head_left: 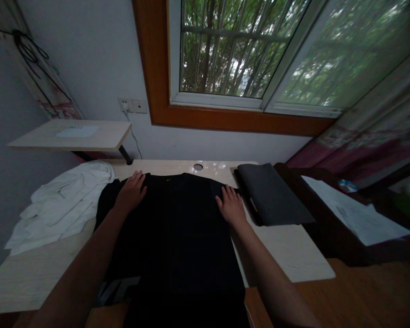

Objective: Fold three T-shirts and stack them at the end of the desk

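Note:
A black T-shirt (pixel 184 228) lies spread on a pale wooden desk (pixel 287 255), its neckline toward the wall and its lower part reaching over the near edge. My left hand (pixel 131 193) rests flat on the shirt's left shoulder with the fingers stretched out. On the opposite shoulder my right hand (pixel 230 203) lies palm down, fingers spread. Neither hand grips the cloth. The shirt's left sleeve bunches beside my left wrist, while the right sleeve is mostly hidden by my right hand.
A crumpled white garment (pixel 64 196) lies at the desk's left, below a raised shelf (pixel 71 136). Dark folded fabric (pixel 273 193) sits at the right. Beyond it, papers (pixel 355 212) lie on a dark surface. A cable hole (pixel 198 167) is near the wall.

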A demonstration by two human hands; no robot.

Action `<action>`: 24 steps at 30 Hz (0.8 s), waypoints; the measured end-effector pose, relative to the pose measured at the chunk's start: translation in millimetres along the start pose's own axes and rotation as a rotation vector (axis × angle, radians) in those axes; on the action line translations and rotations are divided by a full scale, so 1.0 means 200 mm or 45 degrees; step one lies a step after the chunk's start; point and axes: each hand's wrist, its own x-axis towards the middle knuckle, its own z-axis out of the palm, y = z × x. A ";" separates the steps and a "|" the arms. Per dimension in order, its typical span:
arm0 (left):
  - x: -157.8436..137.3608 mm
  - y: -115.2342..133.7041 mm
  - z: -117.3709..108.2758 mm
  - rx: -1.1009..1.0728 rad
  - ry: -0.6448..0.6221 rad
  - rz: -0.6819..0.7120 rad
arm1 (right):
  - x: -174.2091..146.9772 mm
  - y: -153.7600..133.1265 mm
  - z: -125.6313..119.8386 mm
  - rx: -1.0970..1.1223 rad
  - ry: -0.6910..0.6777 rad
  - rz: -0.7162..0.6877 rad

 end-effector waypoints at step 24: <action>-0.02 -0.08 0.03 -0.100 -0.073 -0.041 | -0.21 0.12 -0.21 0.033 0.099 0.076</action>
